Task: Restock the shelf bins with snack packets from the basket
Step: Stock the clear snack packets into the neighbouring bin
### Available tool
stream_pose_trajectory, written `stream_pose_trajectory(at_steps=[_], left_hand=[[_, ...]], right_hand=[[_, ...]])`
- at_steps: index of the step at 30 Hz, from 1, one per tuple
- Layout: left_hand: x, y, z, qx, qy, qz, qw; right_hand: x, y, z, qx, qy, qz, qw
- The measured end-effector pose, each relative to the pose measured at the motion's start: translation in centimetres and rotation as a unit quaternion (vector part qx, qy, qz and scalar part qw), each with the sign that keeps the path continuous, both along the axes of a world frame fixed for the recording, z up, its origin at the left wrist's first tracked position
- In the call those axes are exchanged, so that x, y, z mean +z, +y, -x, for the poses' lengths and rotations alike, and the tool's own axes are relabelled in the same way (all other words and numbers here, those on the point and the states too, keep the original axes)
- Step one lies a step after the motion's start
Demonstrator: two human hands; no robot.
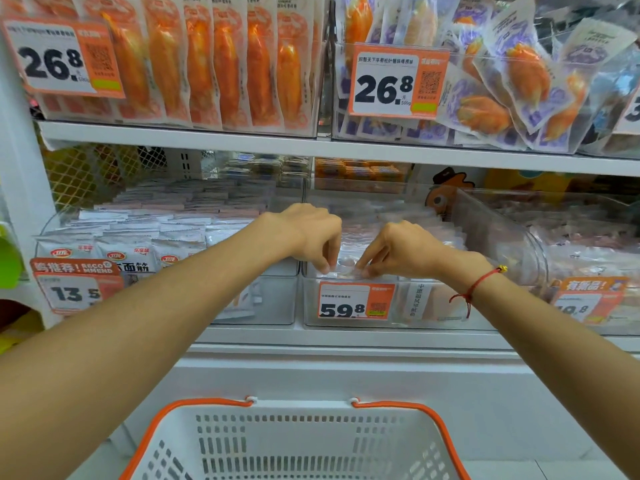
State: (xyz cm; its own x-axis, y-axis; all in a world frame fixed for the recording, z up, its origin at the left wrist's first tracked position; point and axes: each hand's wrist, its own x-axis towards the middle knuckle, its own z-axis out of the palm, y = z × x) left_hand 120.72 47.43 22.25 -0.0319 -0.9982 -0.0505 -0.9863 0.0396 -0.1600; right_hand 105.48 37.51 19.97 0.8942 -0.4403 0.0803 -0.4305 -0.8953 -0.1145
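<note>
Both arms reach into the clear middle bin (346, 323) on the lower shelf, the one with the 59.8 price tag (353, 301). My left hand (308, 233) and my right hand (398, 249) meet at the bin's front edge, fingertips pinching a clear snack packet (344, 266) that lies on top of the bin's pale packets. A red string bracelet is on my right wrist. The white basket (294, 441) with an orange rim stands below, and the part of its inside that shows holds no packets.
Left of the middle bin a clear bin (166, 233) holds rows of white and silver packets behind a 13.5 tag. A rounded clear bin (540, 244) sits to the right. The upper shelf (311, 143) carries bins of orange and purple packets with 26.8 tags.
</note>
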Motion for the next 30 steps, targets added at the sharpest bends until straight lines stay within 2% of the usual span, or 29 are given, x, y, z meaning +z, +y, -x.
stream_pose_trajectory(at_steps=[6, 10, 13, 17, 22, 24, 28, 30], left_hand=[[-0.6, -0.8, 0.9, 0.036, -0.052, -0.033, 0.997], [0.3, -0.1, 0.7, 0.026, -0.055, -0.051, 0.997], [0.7, 0.8, 0.3, 0.005, -0.076, -0.023, 0.997], [0.0, 1.6, -0.1, -0.011, -0.073, 0.044, 0.996], [-1.3, 1.9, -1.0, -0.022, -0.065, 0.061, 0.996], [-1.3, 1.8, -1.2, -0.026, -0.057, 0.062, 0.996], [-0.6, 0.9, -0.8, -0.023, -0.054, 0.008, 0.998], [-0.3, 0.5, -1.1, -0.009, -0.022, 0.006, 1.0]], right_hand=[[-0.2, 0.8, -1.5, -0.003, 0.025, 0.049, 0.999], [0.8, 0.9, -0.9, -0.008, 0.031, -0.003, 0.999], [2.1, 0.7, 0.5, -0.005, 0.024, -0.032, 0.999], [2.4, -0.4, 2.6, -0.019, -0.039, -0.055, 0.998], [0.1, 0.2, 2.4, -0.018, -0.072, -0.023, 0.997], [0.0, 0.1, 1.9, -0.014, -0.059, -0.017, 0.998], [-0.1, -0.1, 0.7, -0.007, 0.021, 0.017, 1.0], [0.0, -0.5, 0.6, 0.01, 0.03, 0.006, 0.999]])
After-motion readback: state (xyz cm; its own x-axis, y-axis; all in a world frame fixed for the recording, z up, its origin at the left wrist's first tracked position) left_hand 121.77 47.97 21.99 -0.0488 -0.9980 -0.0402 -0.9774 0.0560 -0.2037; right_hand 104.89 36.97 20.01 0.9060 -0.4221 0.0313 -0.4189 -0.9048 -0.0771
